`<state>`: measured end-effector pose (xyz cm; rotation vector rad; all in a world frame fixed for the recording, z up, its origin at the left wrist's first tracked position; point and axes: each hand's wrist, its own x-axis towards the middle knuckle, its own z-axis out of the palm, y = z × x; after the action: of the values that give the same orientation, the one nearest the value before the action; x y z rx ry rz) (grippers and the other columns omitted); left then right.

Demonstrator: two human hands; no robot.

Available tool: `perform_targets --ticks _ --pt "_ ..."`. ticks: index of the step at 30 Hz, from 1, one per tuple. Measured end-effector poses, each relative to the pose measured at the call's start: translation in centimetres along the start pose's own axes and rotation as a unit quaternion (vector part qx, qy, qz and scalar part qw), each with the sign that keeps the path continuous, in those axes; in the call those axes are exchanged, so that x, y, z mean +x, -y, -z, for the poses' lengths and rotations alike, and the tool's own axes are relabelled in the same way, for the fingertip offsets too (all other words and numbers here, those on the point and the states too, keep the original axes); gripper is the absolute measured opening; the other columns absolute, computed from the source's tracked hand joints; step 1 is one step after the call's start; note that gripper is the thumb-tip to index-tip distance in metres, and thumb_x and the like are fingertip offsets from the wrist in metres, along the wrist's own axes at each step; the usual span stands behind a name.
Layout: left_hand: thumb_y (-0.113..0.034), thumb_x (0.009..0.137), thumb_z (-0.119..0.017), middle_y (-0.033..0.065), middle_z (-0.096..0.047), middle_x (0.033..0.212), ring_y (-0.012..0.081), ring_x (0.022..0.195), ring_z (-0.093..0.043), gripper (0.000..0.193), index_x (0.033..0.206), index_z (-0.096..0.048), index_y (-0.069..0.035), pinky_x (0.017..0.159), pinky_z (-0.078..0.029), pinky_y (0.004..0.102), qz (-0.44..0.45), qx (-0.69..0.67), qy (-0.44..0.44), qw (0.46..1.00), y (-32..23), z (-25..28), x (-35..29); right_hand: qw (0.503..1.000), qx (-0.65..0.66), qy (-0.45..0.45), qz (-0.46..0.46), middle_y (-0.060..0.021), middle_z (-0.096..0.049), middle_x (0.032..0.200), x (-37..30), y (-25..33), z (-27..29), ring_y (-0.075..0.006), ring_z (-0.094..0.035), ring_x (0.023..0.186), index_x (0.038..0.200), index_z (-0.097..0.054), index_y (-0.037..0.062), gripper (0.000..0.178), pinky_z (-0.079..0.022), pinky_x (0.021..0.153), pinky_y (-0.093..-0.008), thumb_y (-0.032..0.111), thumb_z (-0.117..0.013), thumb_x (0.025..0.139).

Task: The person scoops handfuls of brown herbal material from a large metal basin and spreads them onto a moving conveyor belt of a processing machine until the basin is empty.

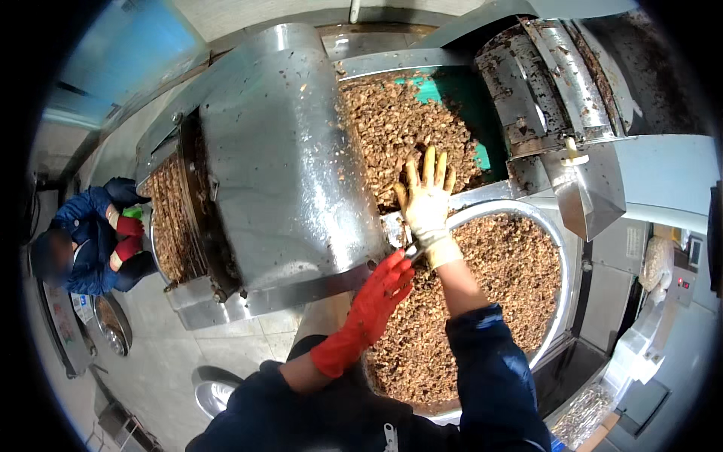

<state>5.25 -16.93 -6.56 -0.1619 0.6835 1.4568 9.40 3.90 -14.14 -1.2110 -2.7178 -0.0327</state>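
Note:
My right hand [427, 203], in a pale glove with yellow fingers, lies with its fingers spread on a heap of brown, crumbly chunks [392, 120]. The heap rests on a green conveyor belt [489, 105]. Lower and to the left, my left hand [382, 290] wears a red rubber glove. Its fingers are drawn together beside a small dark-and-metal piece at the machine's corner; how they grip it is partly hidden. Below both hands stands a large round metal basin [561, 279], filled with finer, lighter brown pieces [501, 301].
A wide steel machine hood [279, 151] covers the belt to the left. Metal rollers [542, 75] and a steel chute [591, 192] stand at the right. Far left, another person [90, 233] in red gloves sits by the belt's other end. A metal bowl [215, 393] is on the floor.

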Motion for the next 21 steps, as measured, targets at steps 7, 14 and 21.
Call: perform_targets --ticks 7,14,21 --pt "-0.022 0.097 -0.05 0.0094 -0.042 0.141 0.0236 0.131 -0.04 0.049 0.142 -0.035 -0.008 0.109 -0.031 0.0379 0.018 0.006 -0.035 0.999 -0.5 1.5 -1.5 0.981 -0.061 0.176 -0.045 -0.0114 -0.002 0.158 9.7 -5.0 -1.3 -0.0408 -0.006 0.143 0.142 -0.039 0.0288 0.065 -0.015 0.111 -0.0592 0.056 -0.054 0.085" --pt "-0.025 0.097 -0.05 0.0071 -0.037 0.144 0.0205 0.131 -0.037 0.052 0.143 -0.034 -0.009 0.111 -0.026 0.0377 0.068 0.027 -0.007 0.997 2.9 3.1 -1.8 0.971 0.076 0.18 -0.135 -0.0173 -0.013 0.155 4.9 -5.1 -1.6 -0.0444 -0.012 0.141 0.141 -0.041 0.0208 0.075 -0.018 0.113 -0.0516 0.065 -0.051 0.082" --pt "-0.027 0.094 -0.053 0.0039 -0.017 0.155 0.0196 0.138 -0.023 0.06 0.147 -0.028 -0.017 0.113 -0.013 0.0356 0.163 0.213 -0.095 0.959 9.7 5.7 -2.6 0.949 0.273 -0.01 -0.159 -0.0205 -0.042 0.141 -12.9 -4.2 9.6 -0.0373 -0.041 0.13 0.122 -0.06 0.0077 0.052 -0.032 0.109 -0.0459 0.044 -0.062 0.085"
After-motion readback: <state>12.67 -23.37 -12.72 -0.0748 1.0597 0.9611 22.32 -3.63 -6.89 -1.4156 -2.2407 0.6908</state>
